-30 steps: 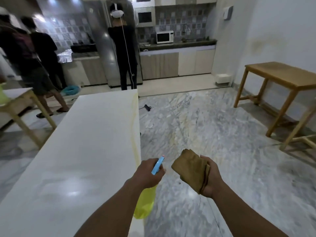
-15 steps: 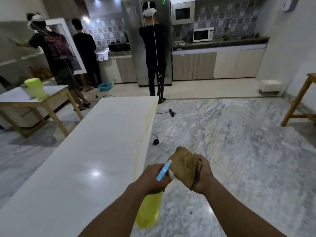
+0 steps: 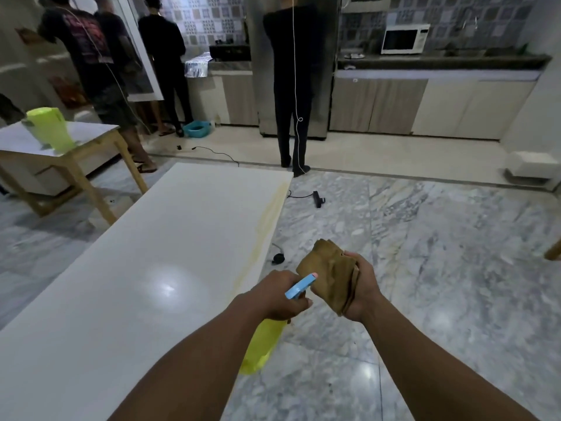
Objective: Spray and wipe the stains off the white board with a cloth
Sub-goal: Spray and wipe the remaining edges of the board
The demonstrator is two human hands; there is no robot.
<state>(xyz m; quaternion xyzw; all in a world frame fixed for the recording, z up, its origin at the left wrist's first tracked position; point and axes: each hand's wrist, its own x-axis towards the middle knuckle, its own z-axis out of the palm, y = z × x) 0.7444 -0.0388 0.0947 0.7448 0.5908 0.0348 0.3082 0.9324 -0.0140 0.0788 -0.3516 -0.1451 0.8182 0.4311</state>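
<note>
While both hands are occupied, the thing to clean lies to their left. The left hand [image 3: 274,294] is closed around the neck of the spray bottle [image 3: 262,344], whose yellow body hangs below the fist. The right hand [image 3: 362,291] clutches a folded brown cloth [image 3: 329,273] just beside it. The blue nozzle [image 3: 299,287] is very near the cloth, but I cannot tell if they touch. Both hands hover by the right edge of the white board [image 3: 145,268], and the right one is clearly over the marble floor [image 3: 440,268].

The board is long, and its long axis runs from the near left toward the far middle, away from the person. The stain [image 3: 268,218] is a yellowish streak that follows the right long edge, from near the left hand up to the far right corner. So the dirty strip is on the side closest to the hands, and the left hand, with the bottle, is the nearer of the two.

The nozzle points to the far right, toward the cloth and not toward the board. In my judgement the next move needs the bottle turned to the left until the nozzle faces the streak. Then the spray should travel along the edge from near to far.
</note>
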